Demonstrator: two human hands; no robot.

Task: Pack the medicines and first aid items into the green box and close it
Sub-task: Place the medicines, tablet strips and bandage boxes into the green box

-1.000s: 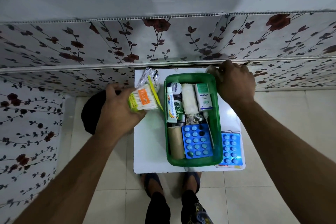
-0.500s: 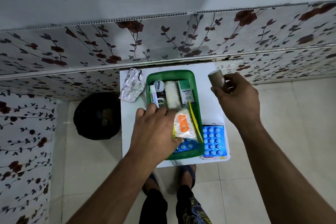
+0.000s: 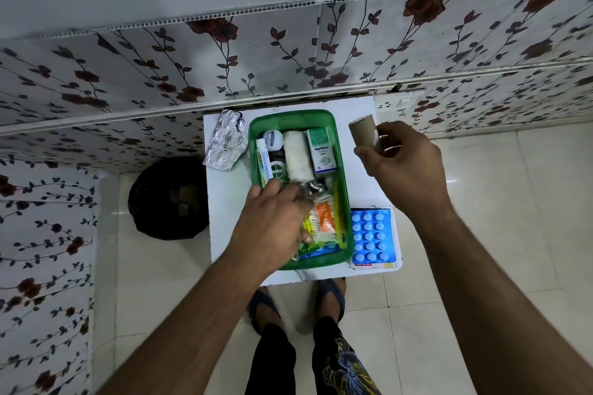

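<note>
The green box (image 3: 340, 170) stands on a small white table (image 3: 226, 202). It holds a tube, a Dettol bottle (image 3: 276, 170), a white bandage roll (image 3: 298, 157) and an Optibex carton (image 3: 322, 152). My left hand (image 3: 272, 228) rests inside the box on a cotton-bud packet (image 3: 322, 221), fingers still touching it. My right hand (image 3: 404, 170) is raised to the right of the box, gripping a brown roll (image 3: 364, 133). A blue blister pack (image 3: 372, 236) lies on the table right of the box. A silver blister strip (image 3: 224, 144) lies left of it.
A black bin (image 3: 167, 199) stands on the tiled floor left of the table. A floral-papered wall runs right behind the table. My feet in sandals are under the table's near edge.
My left hand carried the cotton-bud packet from the left of the table into the box and lowered it. My right hand lifted the brown roll from the table's far right.
</note>
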